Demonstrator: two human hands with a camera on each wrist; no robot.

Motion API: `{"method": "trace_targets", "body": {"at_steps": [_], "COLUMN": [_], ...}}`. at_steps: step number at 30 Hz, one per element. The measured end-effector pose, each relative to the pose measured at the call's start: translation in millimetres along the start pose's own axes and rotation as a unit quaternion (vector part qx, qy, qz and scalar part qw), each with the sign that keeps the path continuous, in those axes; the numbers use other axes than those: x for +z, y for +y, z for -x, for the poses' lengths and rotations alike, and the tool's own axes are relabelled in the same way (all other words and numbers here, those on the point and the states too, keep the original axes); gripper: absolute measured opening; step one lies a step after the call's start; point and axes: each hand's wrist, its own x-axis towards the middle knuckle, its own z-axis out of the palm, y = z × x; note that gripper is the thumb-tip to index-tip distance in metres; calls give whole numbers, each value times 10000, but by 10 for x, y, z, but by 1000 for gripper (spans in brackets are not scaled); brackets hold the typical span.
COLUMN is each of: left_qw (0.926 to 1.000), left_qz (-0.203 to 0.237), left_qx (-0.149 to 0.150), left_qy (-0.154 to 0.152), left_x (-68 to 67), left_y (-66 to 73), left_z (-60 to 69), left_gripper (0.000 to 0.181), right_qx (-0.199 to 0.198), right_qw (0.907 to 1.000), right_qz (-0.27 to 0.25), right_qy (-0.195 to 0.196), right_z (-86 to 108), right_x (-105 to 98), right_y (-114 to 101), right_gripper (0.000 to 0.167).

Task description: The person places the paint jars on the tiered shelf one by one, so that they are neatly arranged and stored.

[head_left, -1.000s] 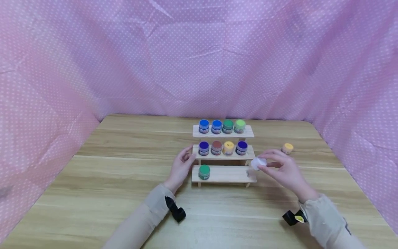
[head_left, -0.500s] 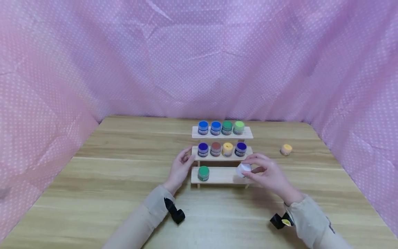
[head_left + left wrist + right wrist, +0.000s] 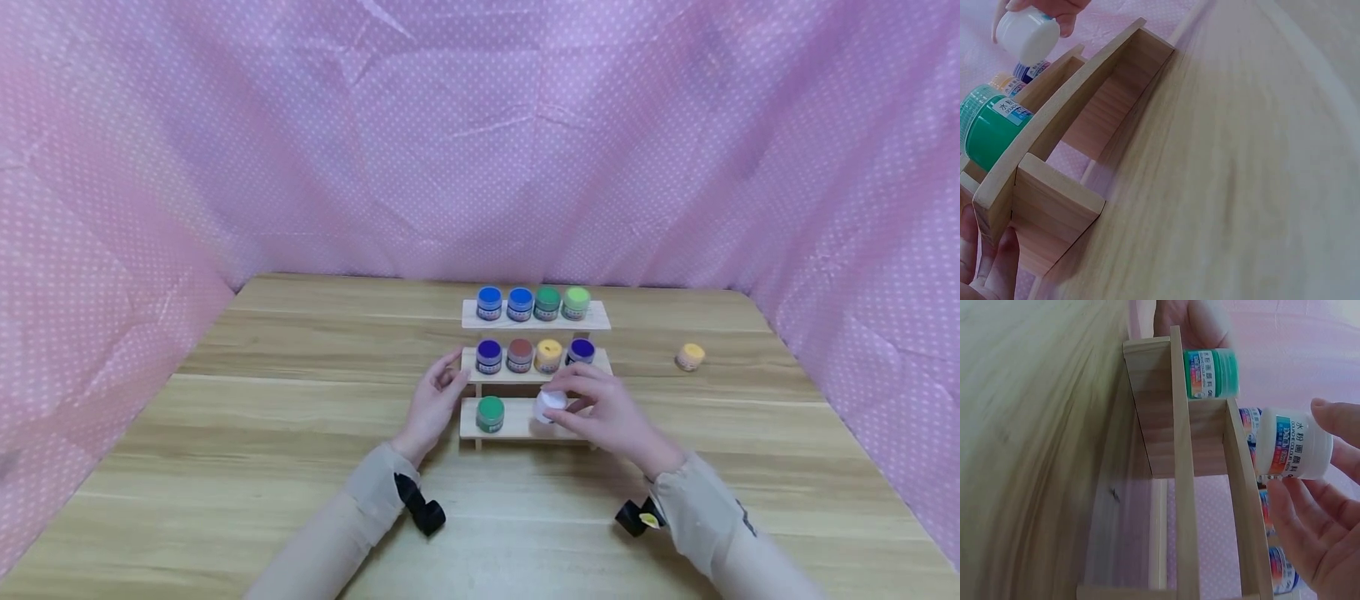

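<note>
My right hand (image 3: 600,412) pinches a white paint jar (image 3: 550,406) between thumb and fingers. The jar hangs over the bottom tier of the wooden stepped stand (image 3: 517,431), apart from the board in the right wrist view. A green paint jar (image 3: 491,414) stands at that tier's left end. My left hand (image 3: 435,404) holds the stand's left end; its fingers (image 3: 1004,265) lie against the board end in the left wrist view. The middle tier bears two purple jars, a brown jar (image 3: 520,356) and a yellow jar (image 3: 548,356).
Blue, dark green and light green jars (image 3: 576,303) line the stand's top tier. A light orange jar (image 3: 690,357) stands apart on the wooden table (image 3: 225,417), right of the stand. A pink dotted cloth (image 3: 480,150) hangs behind and at the sides.
My right hand has carried the white paint jar leftward, from beyond the stand's right end to above the bottom tier. The left hand has stayed at the stand's left end.
</note>
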Motion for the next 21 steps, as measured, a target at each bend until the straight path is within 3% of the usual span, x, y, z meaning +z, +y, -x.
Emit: {"method": "trace_targets", "body": {"at_steps": [10,17,21], "left_qw": [10000,10000,10000], "left_qz": [24,44,-16], "left_qx": [5,61,-43], "left_qy": [32,46,45], "left_x": [0,3,-3], "left_y": [-9,6,-10], "left_z": [0,2,0], "left_gripper": [47,48,48], "right_qx": [193,-262,-284], "right_qw": [9994,9989,9983], "right_qz": [-87,146,251], "right_qy": [-272,-361,-439], "right_z": [-112,-157,-167], "right_x": [146,215,237], "right_y": [-15,-15,-28], "right_gripper": [25,24,24]}}
